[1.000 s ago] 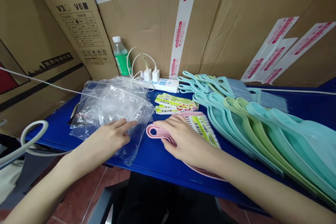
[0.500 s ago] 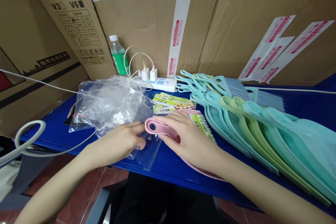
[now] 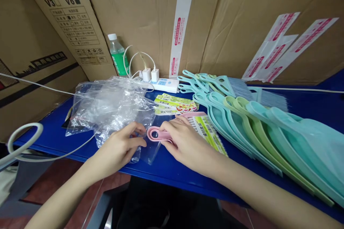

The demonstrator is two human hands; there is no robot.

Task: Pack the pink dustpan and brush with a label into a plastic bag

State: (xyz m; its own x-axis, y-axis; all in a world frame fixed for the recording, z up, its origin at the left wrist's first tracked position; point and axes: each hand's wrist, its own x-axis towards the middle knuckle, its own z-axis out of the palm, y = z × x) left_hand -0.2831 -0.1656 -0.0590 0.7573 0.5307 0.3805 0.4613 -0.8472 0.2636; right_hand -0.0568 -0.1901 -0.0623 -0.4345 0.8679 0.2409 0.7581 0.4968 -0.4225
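Note:
My right hand (image 3: 185,143) is closed round the handle of a pink brush and dustpan set (image 3: 157,135) that lies on the blue table (image 3: 172,170); a green and yellow label card (image 3: 208,132) rests on its bristles. My left hand (image 3: 120,146) pinches the edge of a clear plastic bag (image 3: 149,150) just left of the pink handle's tip. A heap of more clear plastic bags (image 3: 107,105) lies behind the left hand.
A row of overlapping teal and green dustpans (image 3: 268,128) fills the right of the table. Label cards (image 3: 173,103), a white power strip (image 3: 161,84) with chargers and a green bottle (image 3: 117,55) stand at the back against cardboard boxes (image 3: 228,25). A white cable (image 3: 24,139) loops at the left edge.
My left hand slid from flat on the bag heap toward the pink handle and closed on one bag, pulling it forward. My right hand shifted slightly along the handle.

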